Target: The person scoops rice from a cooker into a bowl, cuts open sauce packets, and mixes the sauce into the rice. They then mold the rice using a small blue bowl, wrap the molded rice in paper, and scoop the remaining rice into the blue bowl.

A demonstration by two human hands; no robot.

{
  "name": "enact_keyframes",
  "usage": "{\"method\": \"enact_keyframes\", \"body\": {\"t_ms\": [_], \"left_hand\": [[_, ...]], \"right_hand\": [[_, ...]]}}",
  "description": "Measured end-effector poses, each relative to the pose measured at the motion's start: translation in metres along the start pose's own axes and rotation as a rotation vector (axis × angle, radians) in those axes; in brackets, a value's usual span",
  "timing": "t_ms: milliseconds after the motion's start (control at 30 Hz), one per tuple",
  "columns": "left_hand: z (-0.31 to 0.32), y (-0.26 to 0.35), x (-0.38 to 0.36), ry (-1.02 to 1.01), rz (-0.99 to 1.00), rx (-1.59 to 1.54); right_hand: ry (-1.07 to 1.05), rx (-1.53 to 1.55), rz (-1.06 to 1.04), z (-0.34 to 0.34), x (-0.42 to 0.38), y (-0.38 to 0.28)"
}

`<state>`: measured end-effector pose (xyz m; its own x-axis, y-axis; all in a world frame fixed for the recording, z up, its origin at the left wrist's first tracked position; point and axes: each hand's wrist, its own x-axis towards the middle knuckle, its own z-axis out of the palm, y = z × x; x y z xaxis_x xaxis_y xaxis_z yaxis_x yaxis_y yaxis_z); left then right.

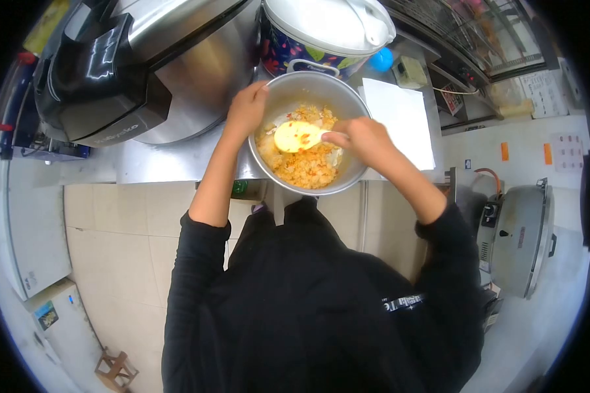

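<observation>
A round metal pot (pixel 356 105) with orange-flecked rice (pixel 306 171) in it stands at the counter's front edge. My left hand (pixel 248 110) grips its rim on the upper left, the fingers closed over the edge. In my right hand (pixel 364 139) is a pale yellow rice paddle (pixel 297 136), held by its handle from the right side. The paddle's flat blade lies over the rice, with a few orange bits stuck to it. Some plain white rice shows around the orange-coloured part.
A large rice cooker (pixel 196 72) stands left of the pot. Behind it is a white-lidded, flower-patterned container (pixel 314 36). White paper (pixel 403 121) lies to the right, near a blue ball-like object (pixel 381 59). A grey lidded appliance (pixel 519 229) stands further right.
</observation>
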<state>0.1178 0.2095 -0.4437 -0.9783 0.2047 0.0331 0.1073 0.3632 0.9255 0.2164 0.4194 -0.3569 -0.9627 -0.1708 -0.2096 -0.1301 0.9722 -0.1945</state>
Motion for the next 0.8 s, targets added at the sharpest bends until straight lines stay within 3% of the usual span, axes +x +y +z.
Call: {"method": "enact_keyframes", "body": {"t_ms": [200, 367, 467, 633, 800], "left_hand": [[0.001, -0.007, 0.002, 0.001, 0.018, 0.005], [-0.001, -0.007, 0.004, -0.015, 0.017, 0.007], [0.001, -0.006, 0.0, 0.004, 0.008, 0.013], [0.001, -0.009, 0.003, -0.026, 0.005, 0.0], [-0.001, -0.008, 0.002, -0.002, 0.036, 0.015]], "right_hand": [[-0.109, -0.012, -0.042, 0.05, 0.011, -0.009], [-0.063, -0.248, -0.13, 0.025, 0.008, -0.027], [0.02, -0.231, -0.061, -0.016, 0.005, -0.03], [-0.052, -0.145, -0.098, 0.045, 0.021, -0.027], [0.07, -0.357, -0.022, -0.006, 0.013, -0.006]]}}
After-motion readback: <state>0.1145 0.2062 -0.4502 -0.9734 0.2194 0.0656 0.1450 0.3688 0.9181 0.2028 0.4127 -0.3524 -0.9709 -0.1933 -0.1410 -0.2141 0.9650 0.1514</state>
